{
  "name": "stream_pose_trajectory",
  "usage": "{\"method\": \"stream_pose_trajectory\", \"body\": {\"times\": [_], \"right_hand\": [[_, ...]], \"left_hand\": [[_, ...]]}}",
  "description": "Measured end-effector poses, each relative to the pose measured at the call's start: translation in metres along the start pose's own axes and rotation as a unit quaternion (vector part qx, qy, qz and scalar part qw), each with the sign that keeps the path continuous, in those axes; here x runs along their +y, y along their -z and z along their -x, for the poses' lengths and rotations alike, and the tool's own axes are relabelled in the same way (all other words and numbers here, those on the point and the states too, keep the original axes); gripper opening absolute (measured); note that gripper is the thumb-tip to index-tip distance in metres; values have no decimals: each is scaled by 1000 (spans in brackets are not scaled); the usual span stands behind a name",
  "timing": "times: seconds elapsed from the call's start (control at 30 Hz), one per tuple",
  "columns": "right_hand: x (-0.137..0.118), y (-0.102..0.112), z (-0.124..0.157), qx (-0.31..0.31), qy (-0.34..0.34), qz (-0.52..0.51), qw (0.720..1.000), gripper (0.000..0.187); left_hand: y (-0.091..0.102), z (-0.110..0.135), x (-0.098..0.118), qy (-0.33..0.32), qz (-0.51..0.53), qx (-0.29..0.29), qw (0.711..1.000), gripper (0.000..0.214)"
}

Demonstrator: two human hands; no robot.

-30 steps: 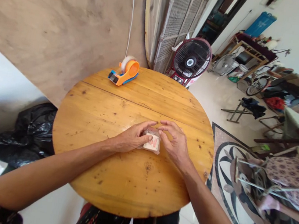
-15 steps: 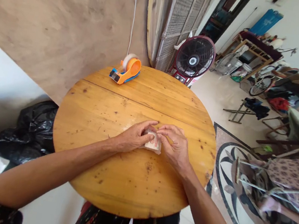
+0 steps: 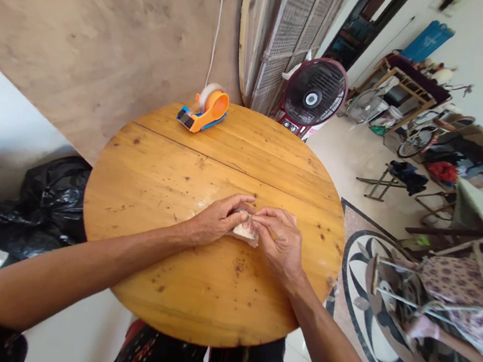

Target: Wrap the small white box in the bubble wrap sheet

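A small clear plastic packet [image 3: 245, 231] with a white and red item inside lies on the round wooden table [image 3: 167, 194]. My left hand [image 3: 215, 220] rests on its left side, fingers curled over it. My right hand [image 3: 280, 239] presses on the packet from the right, fingers closed over its top. The two hands meet over the packet and hide most of it.
An orange tape dispenser [image 3: 204, 110] sits at the table's far edge. Behind stand a red floor fan [image 3: 310, 98] and a lattice panel [image 3: 288, 38]. Black plastic bags [image 3: 47, 202] lie on the floor at left. Cluttered furniture and a patterned rug [image 3: 387, 321] fill the right.
My right hand has slid left over the packet until its fingers meet my left hand's. The packet is now mostly covered. The camera view shifted slightly.
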State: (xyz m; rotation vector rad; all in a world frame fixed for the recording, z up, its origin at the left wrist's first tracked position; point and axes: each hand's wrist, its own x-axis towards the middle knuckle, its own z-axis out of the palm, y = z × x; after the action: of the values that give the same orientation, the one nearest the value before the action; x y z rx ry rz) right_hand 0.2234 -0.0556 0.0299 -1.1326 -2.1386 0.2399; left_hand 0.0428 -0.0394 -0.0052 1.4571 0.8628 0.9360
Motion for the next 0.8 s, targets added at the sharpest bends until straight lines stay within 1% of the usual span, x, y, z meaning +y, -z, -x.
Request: {"method": "stream_pose_trajectory", "body": {"times": [0.2, 0.37, 0.5, 0.63, 0.8], "right_hand": [[-3, -4, 8, 6, 17, 54, 998, 17], [-4, -6, 12, 3, 35, 98, 995, 15], [-5, -4, 15, -1, 59, 125, 990, 16], [-10, 0, 22, -23, 72, 170, 983, 22], [-17, 4, 35, -75, 83, 217, 970, 38]], "left_hand": [[0, 1, 4, -1, -45, 11, 999, 42], [1, 1, 5, 2, -52, 3, 999, 45], [1, 1, 5, 2, -70, 4, 998, 42], [0, 2, 4, -3, -82, 11, 997, 40], [-1, 2, 4, -10, -81, 14, 997, 39]]}}
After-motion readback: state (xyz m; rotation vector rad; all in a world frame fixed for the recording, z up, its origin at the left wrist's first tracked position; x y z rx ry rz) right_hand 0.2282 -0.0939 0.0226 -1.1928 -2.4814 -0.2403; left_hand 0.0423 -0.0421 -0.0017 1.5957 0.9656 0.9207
